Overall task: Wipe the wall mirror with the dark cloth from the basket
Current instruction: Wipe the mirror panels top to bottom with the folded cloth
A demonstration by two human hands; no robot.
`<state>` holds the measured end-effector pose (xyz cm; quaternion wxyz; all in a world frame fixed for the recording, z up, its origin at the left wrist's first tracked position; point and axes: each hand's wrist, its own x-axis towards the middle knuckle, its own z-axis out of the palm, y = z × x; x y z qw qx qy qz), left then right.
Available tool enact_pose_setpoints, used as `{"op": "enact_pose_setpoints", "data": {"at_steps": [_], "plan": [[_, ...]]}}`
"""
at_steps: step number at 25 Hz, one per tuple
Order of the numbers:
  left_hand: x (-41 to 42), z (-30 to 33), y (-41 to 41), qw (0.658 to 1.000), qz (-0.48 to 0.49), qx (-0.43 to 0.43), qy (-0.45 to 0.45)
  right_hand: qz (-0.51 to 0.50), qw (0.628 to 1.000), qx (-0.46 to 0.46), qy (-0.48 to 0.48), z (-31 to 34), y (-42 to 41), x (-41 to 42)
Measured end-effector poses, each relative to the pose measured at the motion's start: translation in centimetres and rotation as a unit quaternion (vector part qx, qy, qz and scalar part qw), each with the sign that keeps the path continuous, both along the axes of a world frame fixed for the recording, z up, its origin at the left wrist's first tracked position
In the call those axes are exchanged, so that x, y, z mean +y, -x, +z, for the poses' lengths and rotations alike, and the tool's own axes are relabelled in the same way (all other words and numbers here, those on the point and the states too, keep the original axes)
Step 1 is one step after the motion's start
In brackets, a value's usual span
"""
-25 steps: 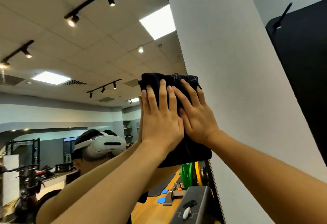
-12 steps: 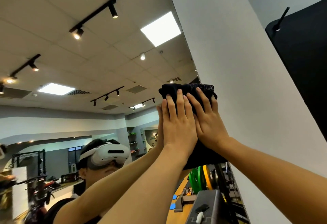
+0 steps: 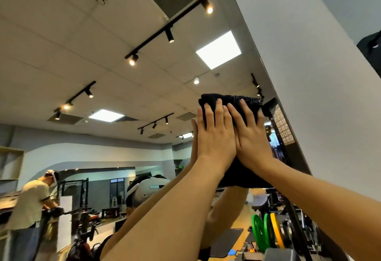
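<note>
The wall mirror [image 3: 115, 87] fills the left and middle of the view and reflects a gym ceiling and room. A dark folded cloth [image 3: 250, 101] is pressed flat against the glass high up, close to the mirror's right edge. My left hand [image 3: 215, 135] and my right hand [image 3: 250, 137] lie side by side on it, palms flat, fingers pointing up. The cloth's lower part hangs below my wrists. My reflection with a white headset shows beneath my forearms.
A white wall [image 3: 321, 100] borders the mirror on the right, with a dark panel [image 3: 371, 54] at its far right. Reflected in the glass are another person [image 3: 31, 201] at the left, gym machines, and green and yellow weight plates [image 3: 266, 232].
Both hands have slid the cloth to the right along the glass towards the mirror's edge. The view has tilted up and shows more ceiling; another person has come into the reflection at left.
</note>
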<state>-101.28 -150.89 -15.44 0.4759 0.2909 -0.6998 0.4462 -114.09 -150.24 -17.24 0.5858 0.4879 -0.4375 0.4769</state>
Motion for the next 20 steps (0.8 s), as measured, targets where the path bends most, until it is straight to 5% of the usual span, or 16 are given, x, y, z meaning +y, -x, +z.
{"op": "enact_pose_setpoints", "data": {"at_steps": [4,11,20], "plan": [[-0.4,6.1,-7.7,0.999,0.051,0.010,0.006,-0.030,0.997,-0.026,-0.068,7.0,-7.0,-2.2],[-1.9,14.0,-25.6,0.991,0.118,0.061,0.000,0.080,0.993,-0.035,-0.079,14.7,-26.3,-2.4],[-5.2,6.5,-47.6,0.983,0.156,0.089,-0.026,0.110,0.984,0.086,-0.113,8.8,-46.5,-5.5]]}}
